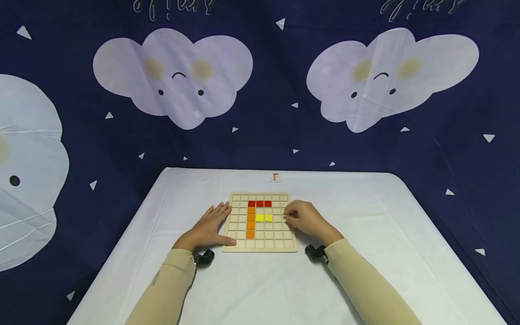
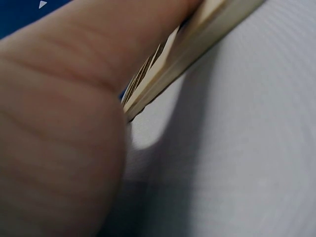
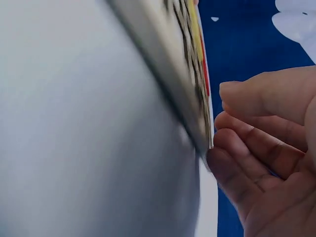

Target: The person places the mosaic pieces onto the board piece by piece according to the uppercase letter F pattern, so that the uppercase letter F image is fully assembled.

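A pale wooden grid board (image 1: 261, 249) lies on the table between the hands. Three red tiles (image 1: 260, 204) form a row near its far side. Below the leftmost red one runs a column of several orange tiles (image 1: 250, 225), and two yellow tiles (image 1: 264, 218) sit to the right of that column. My left hand (image 1: 207, 229) rests at the board's left edge with fingers spread, its thumb over the near left corner. At the right edge, my right hand (image 1: 306, 218) has loosely bent fingers touching the board; the right wrist view shows nothing between thumb and fingertips.
A small card (image 1: 276, 177) with a printed coloured grid lies beyond the board. The white-covered table (image 1: 365, 198) ends at a dark blue backdrop (image 1: 276, 135) printed with clouds. Black wrist devices (image 1: 316, 253) sit near the board's front corners.
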Available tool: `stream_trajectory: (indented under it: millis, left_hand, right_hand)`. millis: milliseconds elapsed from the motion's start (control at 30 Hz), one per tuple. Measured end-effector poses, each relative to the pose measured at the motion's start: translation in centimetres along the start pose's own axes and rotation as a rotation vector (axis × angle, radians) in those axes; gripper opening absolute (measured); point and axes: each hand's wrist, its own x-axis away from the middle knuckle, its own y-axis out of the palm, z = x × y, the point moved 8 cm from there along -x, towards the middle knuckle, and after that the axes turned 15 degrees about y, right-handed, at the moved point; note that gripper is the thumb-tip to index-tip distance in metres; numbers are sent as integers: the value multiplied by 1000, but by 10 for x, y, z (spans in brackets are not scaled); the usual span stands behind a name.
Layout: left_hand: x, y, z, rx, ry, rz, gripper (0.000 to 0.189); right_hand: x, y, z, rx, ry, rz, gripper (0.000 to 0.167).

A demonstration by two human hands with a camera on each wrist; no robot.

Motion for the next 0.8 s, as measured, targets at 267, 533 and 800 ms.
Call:
stream_trajectory:
  millis: [267,533,800]
  left_hand:
    - [1,-2,-1,13,1,8,129]
    - [3,-5,-3,42,-2,27,125]
    - [2,-8,-9,85,-12,47,119]
  right_hand:
    - [5,-15,20,-23,9,47,10]
    - [7,-28,41,-18,65,73,8]
    - [11,-36,52,-22,88,96,6]
